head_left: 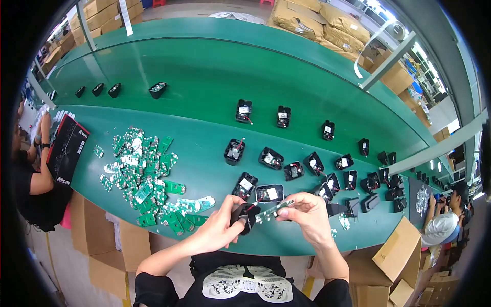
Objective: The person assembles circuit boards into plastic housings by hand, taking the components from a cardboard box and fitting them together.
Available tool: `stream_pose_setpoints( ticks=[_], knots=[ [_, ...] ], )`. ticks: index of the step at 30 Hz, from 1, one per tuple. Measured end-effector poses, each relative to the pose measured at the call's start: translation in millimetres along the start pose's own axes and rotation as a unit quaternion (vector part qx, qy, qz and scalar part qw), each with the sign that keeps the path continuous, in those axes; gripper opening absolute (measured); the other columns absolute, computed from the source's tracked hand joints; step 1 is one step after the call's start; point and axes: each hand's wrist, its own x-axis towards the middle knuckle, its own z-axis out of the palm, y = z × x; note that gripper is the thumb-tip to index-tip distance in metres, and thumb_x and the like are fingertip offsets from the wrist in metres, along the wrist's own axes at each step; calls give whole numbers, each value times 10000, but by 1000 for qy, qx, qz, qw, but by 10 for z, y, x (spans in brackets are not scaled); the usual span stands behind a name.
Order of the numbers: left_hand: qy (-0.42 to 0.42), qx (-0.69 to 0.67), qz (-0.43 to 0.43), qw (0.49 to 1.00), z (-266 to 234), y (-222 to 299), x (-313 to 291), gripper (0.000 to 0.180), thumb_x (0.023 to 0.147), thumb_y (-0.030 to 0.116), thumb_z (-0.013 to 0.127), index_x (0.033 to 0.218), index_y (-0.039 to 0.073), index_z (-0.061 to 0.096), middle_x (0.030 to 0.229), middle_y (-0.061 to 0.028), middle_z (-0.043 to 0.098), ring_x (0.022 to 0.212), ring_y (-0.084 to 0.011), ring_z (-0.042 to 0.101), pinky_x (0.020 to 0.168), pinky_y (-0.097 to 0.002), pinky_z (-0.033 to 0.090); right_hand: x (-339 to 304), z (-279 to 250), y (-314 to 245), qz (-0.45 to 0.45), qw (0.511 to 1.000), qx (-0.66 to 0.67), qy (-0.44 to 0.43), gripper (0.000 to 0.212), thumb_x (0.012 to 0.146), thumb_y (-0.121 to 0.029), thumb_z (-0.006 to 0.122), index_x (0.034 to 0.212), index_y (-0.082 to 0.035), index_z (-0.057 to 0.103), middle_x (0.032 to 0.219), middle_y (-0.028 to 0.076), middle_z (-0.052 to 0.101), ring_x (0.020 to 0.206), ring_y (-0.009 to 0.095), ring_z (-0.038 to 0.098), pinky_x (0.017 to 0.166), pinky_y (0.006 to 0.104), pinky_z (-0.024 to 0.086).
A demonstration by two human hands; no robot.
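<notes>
My left hand [227, 223] is closed round a black plastic housing [246, 219], held just above the near edge of the green table. Between the thumb and fingers of my right hand [305, 212] is a green circuit board [268, 213], its left end close against the housing's open side. Whether the two touch I cannot tell. Just beyond my hands lie an open housing with a white label [269, 193] and another black housing [245, 185]. To the left spreads a large heap of green circuit boards [148, 169].
More black housings [271, 158] stand across the table's right half and on the green belt [199, 71] behind. Open cardboard boxes [105, 225] flank me below the table edge. Co-workers sit at far left [38, 174] and far right [444, 217]. A black printed box [68, 146] stands left.
</notes>
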Motion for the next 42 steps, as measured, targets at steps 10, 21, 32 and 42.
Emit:
stream_pose_setpoints(
  ticks=[10, 21, 32, 42],
  knots=[
    [214, 297, 242, 899, 253, -1, -26, 455, 659, -41, 586, 1055, -13, 364, 864, -192, 537, 759, -352, 582, 668, -374, 467, -152, -24, -66, 121, 989, 90, 6, 254, 771, 39, 605, 1021, 66, 570, 813, 89, 602, 708, 181, 624, 542, 290, 568],
    [191, 299, 246, 902, 198, -21, -2, 510, 671, 13, 621, 1104, 12, 352, 956, -199, 553, 792, -383, 590, 652, -406, 494, -108, 51, 18, 136, 983, 115, 39, 99, 765, 32, 615, 860, 59, 603, 834, 153, 626, 677, 199, 633, 531, 311, 565],
    [181, 241, 264, 916, 170, -29, 6, 520, 691, -1, 580, 1138, 9, 315, 955, -226, 553, 808, -392, 589, 675, -403, 493, -71, 51, 85, 156, 979, 129, 8, 153, 793, -13, 611, 934, 45, 600, 849, 121, 638, 729, 175, 630, 601, 290, 553],
    [-142, -176, 8, 974, 59, 67, -40, 771, 738, 119, 444, 1384, 162, 24, 973, -135, 441, 639, -178, 498, 421, -230, 473, -156, 308, -1, 29, 993, -80, 80, 122, 743, 55, 640, 859, 65, 602, 817, 107, 610, 709, 139, 613, 602, 224, 522]
  ],
)
